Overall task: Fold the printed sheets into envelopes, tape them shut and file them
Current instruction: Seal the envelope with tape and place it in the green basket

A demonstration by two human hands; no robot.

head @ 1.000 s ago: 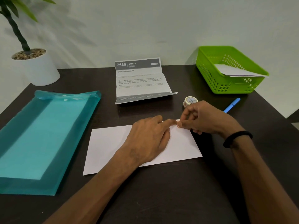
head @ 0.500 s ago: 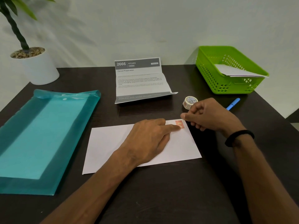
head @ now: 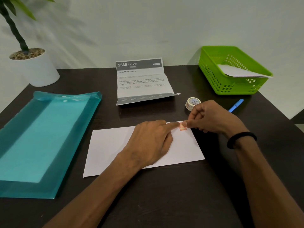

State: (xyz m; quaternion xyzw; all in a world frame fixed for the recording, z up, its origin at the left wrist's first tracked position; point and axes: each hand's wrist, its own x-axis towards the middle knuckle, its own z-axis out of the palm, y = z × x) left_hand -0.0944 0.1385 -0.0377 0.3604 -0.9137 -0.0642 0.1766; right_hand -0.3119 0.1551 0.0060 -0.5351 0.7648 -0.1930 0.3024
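White envelope (head: 115,150) lies under both hands, fingertips meeting at an orange sticker (head: 182,128).

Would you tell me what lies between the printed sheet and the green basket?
Only bare dark table shows between printed sheet and green basket in the head view.

Soft, even indoor light, fairly bright. Faint plant shadows streaking the wall (head: 69,35) upper left. Small glare spots on the teal folder (head: 49,137). Wide-angle bending toward the edges. Slightly soft focus, small print on the sheet (head: 141,79) unreadable.
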